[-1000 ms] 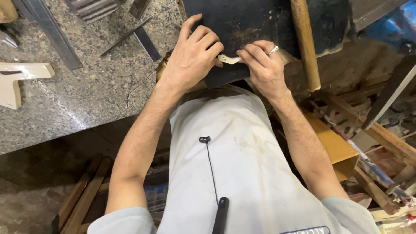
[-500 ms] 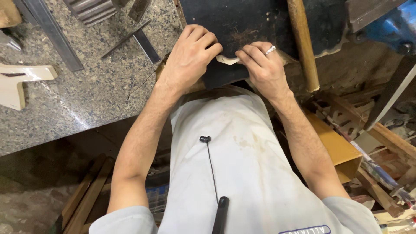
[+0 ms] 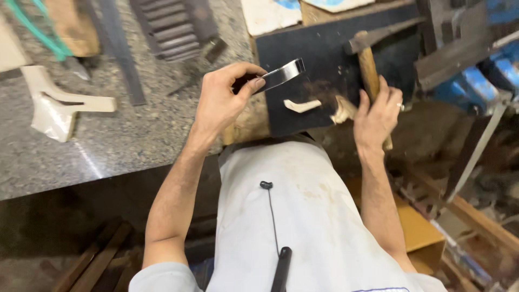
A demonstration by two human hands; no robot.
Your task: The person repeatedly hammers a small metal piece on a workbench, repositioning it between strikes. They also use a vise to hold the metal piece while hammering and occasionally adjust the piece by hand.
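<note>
Head view: left hand [image 3: 221, 103] pinches flat metal blade [image 3: 281, 74]; right hand [image 3: 376, 116] grips hammer handle [image 3: 370, 70]; pale wood piece [image 3: 301, 105] on black board [image 3: 324, 54]

You're looking at a pale wooden bracket [image 3: 59, 105] lying on the granite counter [image 3: 135, 140], a ribbed metal block [image 3: 167, 27] sitting farther back, and a green cord [image 3: 40, 24] trailing nearby.
</note>
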